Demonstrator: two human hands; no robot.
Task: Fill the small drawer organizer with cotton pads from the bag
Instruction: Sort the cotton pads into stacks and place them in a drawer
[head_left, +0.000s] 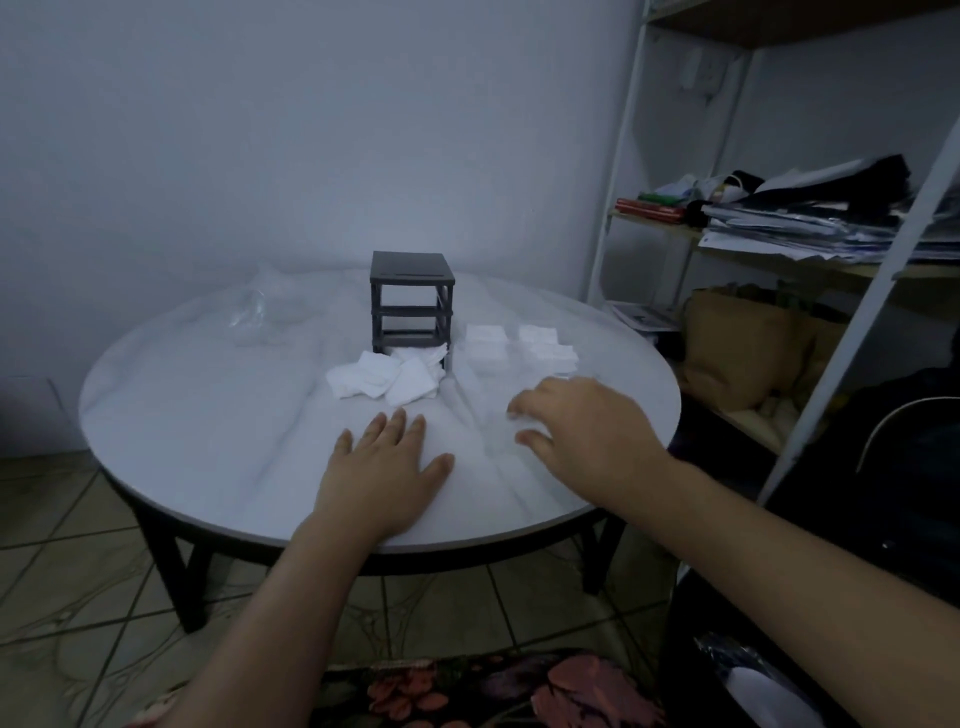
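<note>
Big round white tabletop (197, 415) on dark legs. Off its right edge, a tall white shelf rack (618, 208) with piles of papers (800, 223) and a brown bag (737, 338).

Left hand (387, 467) flat on the tabletop by the near edge, fingers straight and a bit spread, holding nothing. Right hand (576, 426) closer to the right edge, fingers bent down over a blurry see-through thing (498, 441); cannot tell if gripping it or just touching it.

Near the far left edge, a crumpled see-through bag (254, 312), faint and hard to make out. By the far edge, in the middle, the small dark drawer organizer (413, 301), standing straight, with open slots at the front.

Just right of it, toward the right edge, two neat white stacks of cotton pads (519, 348), side by side; maybe inside clear drawers, too faint to tell. Right against the front foot of the organizer, a messy heap of loose pads (387, 376).
</note>
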